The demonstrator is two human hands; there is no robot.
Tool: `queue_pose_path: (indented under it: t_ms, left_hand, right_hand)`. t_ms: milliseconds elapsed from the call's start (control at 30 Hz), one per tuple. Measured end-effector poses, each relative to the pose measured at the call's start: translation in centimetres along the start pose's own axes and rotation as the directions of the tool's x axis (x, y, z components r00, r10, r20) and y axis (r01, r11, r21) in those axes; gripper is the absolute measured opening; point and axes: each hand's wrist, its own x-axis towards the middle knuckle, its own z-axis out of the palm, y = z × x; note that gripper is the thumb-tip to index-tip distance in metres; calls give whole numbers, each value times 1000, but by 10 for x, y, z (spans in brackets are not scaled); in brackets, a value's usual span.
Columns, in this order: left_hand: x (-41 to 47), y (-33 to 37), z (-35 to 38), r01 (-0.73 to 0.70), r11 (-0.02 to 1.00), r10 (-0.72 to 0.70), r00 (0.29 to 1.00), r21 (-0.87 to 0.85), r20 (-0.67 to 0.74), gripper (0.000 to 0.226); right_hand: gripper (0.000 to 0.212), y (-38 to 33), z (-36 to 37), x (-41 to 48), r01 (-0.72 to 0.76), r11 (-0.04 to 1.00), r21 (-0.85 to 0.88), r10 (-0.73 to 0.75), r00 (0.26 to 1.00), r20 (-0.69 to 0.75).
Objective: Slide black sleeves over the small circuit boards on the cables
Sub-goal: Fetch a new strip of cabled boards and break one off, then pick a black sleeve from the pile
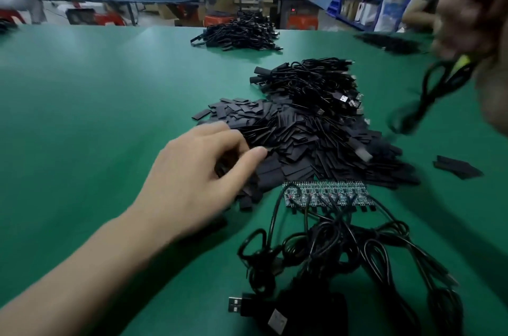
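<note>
The left hand lies on the near-left edge of the heap of black sleeves, fingers curled down into the loose pieces and thumb stretched over the top of them; whether a sleeve is actually caught between thumb and fingers I cannot tell, since the fingertips are buried in the heap. The right hand is raised high at the far right, blurred, its fingers gripping a looped black cable that hangs clear of the tabletop.

The circuit boards sit in a joined row just beside the near edge of the sleeve heap, to the right of the left hand and slightly closer to the person; the row runs left to right, while their cables trail off toward the person in a tangle. So a sleeve would probably have to be carried rightward and turned so its opening lines up with a board; the left hand is much the nearer of the two to both sleeves and boards, the right being well apart and occupied.
</note>
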Motion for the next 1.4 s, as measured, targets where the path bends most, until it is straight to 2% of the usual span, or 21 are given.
queue_pose_path:
  t_ms: [67,133,200,300,367,533,700,867,933,1000,1100,1167,1267,1333,1400]
  left_hand:
    - [0,-9,4,16,994,-25,996,110,80,40]
    - [-2,-9,8,-9,984,-17,989,175,148,41]
    - [-3,-8,11,-35,976,-8,981,216,192,40]
    - [-2,-7,7,-119,958,41,957,262,286,28]
    - [-2,-10,5,-177,945,73,933,273,353,20]
    - [-2,-15,6,-221,933,87,905,285,416,32]
    - [3,-24,5,-292,923,187,910,252,370,16]
    - [1,-21,9,-260,947,211,947,190,242,19]
    - [-1,-17,11,-164,984,151,978,76,145,15]
    - [-3,-13,16,-29,991,40,996,-132,85,9]
    - [-8,-2,25,141,867,-100,989,-477,111,10]
    - [-11,3,29,177,799,-140,984,-575,108,12]
    - [-12,5,32,156,828,-139,988,-539,73,12]
    - [-12,7,28,47,927,-53,999,-373,-8,19]
    - [-11,9,25,-71,975,58,996,-212,-66,27]
  right_hand:
    - [26,6,-3,-8,91,962,-256,-82,996,45]
    - [21,21,3,-21,164,875,-456,-111,984,141]
    - [20,40,16,-35,172,814,-554,-48,972,232]
    - [19,62,28,-48,162,768,-619,27,958,284]
    - [19,72,32,-55,140,776,-615,76,947,311]
    - [22,85,35,-68,103,830,-549,145,909,390]
    - [25,81,38,-72,67,860,-505,175,893,415]
    - [28,68,44,-75,29,887,-461,182,895,408]
    - [30,66,48,-75,0,905,-425,180,906,383]
    - [27,64,51,-77,-27,921,-388,182,912,368]
    - [21,66,53,-79,-73,944,-321,198,904,379]
    - [23,68,53,-79,-105,948,-302,218,902,373]
    - [20,71,52,-78,-142,951,-274,239,901,363]
    - [18,74,51,-78,-145,955,-258,235,902,362]
    - [20,75,52,-80,-140,957,-256,231,899,372]
